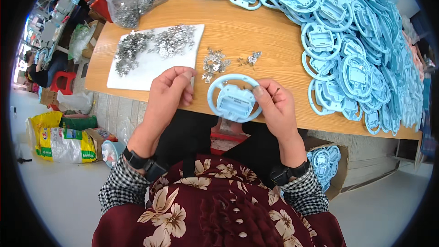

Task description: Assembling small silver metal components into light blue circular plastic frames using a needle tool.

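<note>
A light-blue plastic toy steering wheel with a boxy recess in its centre is held above the table's front edge. My right hand pinches it by its right rim, thumb on top. A thin dark bit sticks up by those fingers, too small to name. My left hand is apart from the wheel, over the edge of a white foam sheet, its thumb and forefinger pressed together. Whatever may be between them is hidden. Small metal clips lie just beyond the wheel, with a smaller cluster of metal bits to their right.
A tall heap of blue toy steering wheels covers the table's right side. Piles of small metal parts rest on the foam sheet. Bags of metal parts stand at the far left. A carton of blue wheels sits below, right.
</note>
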